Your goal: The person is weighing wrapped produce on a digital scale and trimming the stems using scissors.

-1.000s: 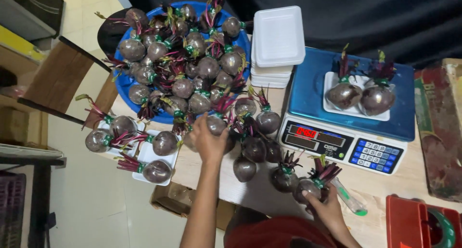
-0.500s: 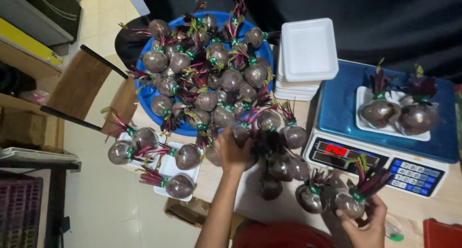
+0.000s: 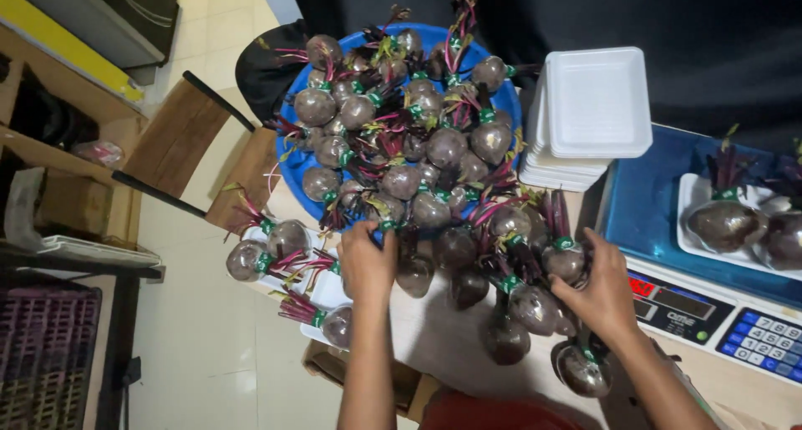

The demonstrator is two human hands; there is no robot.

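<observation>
Both hands (image 3: 368, 263) touch glossy, film-wrapped purple beetroots (image 3: 535, 306) with trimmed stems.

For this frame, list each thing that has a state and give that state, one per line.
Basin: heaped full of wrapped beets.
Tray stack: top tray empty.
Scale: on, display lit, loaded.
Tray on scale: holds two wrapped beets.
Trays at table edge: filled with beets.
Left hand: resting on a beet in the pile.
Right hand: on beets beside the scale.
</observation>
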